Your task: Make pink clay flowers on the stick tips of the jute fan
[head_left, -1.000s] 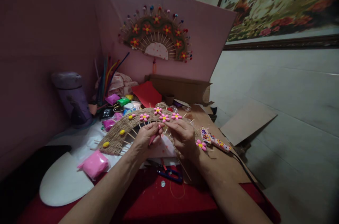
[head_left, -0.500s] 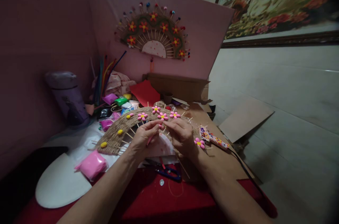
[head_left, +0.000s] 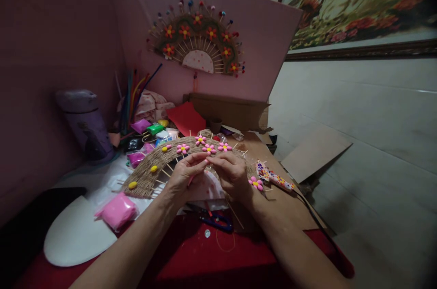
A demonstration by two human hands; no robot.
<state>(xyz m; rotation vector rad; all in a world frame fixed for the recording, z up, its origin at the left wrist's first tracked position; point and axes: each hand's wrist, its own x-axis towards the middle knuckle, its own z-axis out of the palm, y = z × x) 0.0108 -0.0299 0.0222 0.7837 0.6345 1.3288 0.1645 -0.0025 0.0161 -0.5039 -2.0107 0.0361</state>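
A red cloth (head_left: pixel 191 257) covers the near part of the table; beyond it lies the twine-wound fan (head_left: pixel 141 176), a wide arch with thin sticks, directly behind the person's hands. The left hand (head_left: pixel 184 173) and the right hand (head_left: pixel 234 175) come together before the middle of this arch; a pink packet (head_left: pixel 118 210) lies to the left, near the left forearm; a flower-patterned tool with a cord (head_left: pixel 275 177) lies at the right; dark blue scissors (head_left: pixel 216 222) are below the hands. Five pink flowers (head_left: pixel 183 148) show on the twine; along its left side sit three yellow ovals (head_left: pixel 133 185) — the uppermost has one pink petal beside it. Smallest is a pink piece (head_left: pixel 206 161) — the fingertips of both hands pinch it between them.
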